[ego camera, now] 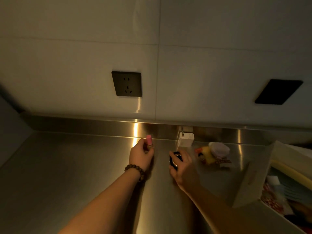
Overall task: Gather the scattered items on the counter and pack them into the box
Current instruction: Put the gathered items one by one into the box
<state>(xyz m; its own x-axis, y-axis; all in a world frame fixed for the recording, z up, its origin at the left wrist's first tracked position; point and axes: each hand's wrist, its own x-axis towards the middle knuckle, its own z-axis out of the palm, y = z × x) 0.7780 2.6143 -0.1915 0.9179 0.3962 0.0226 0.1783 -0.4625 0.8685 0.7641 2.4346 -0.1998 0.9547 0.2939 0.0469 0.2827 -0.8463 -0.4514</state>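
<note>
Desk (67, 166) of brushed steel, seen from the head view, with both forearms reaching forward over it. Left hand (141, 155), wearing a dark bead bracelet (135, 171) at the wrist, holds a pink lipstick-like tube (149, 142) upright; its fingers (145, 146) are curled round the lower part of the tube, and the pink end stands clear above them, close to the steel upstand at the back of the desk. Whether the tube's base touches the desk cannot be told. On the tiled wall above these fingers sits a dark socket (127, 83). Right hand (182, 168) lies just right of the left hand, apart from it, and grips a small round black item (175, 160) with a shiny rim; thumb and fingers are curled round its sides, and the item is at or just above the desk surface. Beyond the right fingers, against the upstand, stands a white charger block (186, 139). To the right of the same fingers lies a loose cluster of small items (212, 153), yellow, orange and pale, resting on the desk and untouched. Farther right, at the frame's edge, stands the open box (249, 183), pale-walled, with mixed contents inside, too dim to identify. A second dark wall plate (278, 91) is mounted above the box.
</note>
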